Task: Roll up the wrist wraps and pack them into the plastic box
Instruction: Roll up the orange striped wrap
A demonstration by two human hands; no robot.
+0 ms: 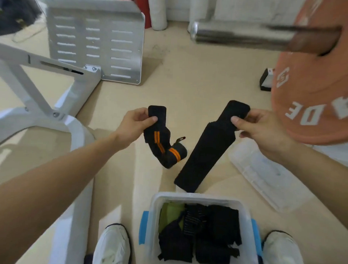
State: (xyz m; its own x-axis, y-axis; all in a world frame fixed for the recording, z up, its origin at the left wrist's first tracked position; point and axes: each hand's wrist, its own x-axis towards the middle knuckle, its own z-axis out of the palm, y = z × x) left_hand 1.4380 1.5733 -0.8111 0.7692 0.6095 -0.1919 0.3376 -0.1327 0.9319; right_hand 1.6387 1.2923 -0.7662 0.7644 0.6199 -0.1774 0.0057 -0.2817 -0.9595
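Head view: 1 orange-striped wrist wrap (165, 143) is pinched at its top end by the left hand (135, 123), fingers (151, 119) clamped on it; the end below the fingers is partly rolled. 1 plain black wrist wrap (206, 152) is pinched by the right hand (256, 126), fingers likewise clamped, and hangs unrolled. The plastic box (196, 197), holding dark wraps (215, 232), is seen below both sets of fingers; its lid (266, 174) lies beneath the right fingers.

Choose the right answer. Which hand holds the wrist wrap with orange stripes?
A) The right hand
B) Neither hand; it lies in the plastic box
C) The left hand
C: the left hand pinches the wrap with orange stripes, while the right hand pinches a plain black wrap.
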